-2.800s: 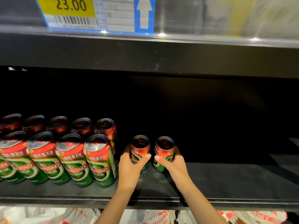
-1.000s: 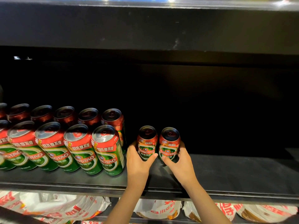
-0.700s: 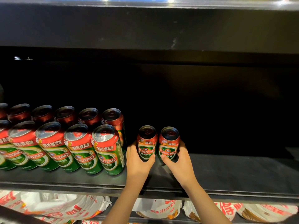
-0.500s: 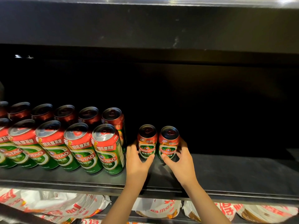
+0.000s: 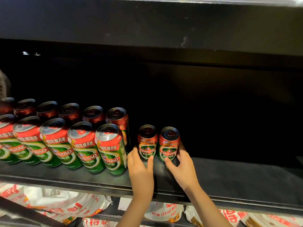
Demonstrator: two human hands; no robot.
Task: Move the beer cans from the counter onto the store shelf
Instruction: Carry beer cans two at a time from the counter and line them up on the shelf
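Two short red-and-green beer cans stand upright side by side, deep on the black shelf. My left hand grips the left can low down, thumb on its front and fingers round its left side. The right can is held the same way by my right hand, thumb in front and fingers round its right side. Just to the left, two rows of taller beer cans fill the shelf.
The shelf board above hangs low over the cans. To the right of the two cans the shelf runs on dark and bare. White bags with red print lie on the level below.
Since the earliest frame both cans have been turned so their labels face front. Over the last second my hands have slid slightly lower on the cans, which have not moved.
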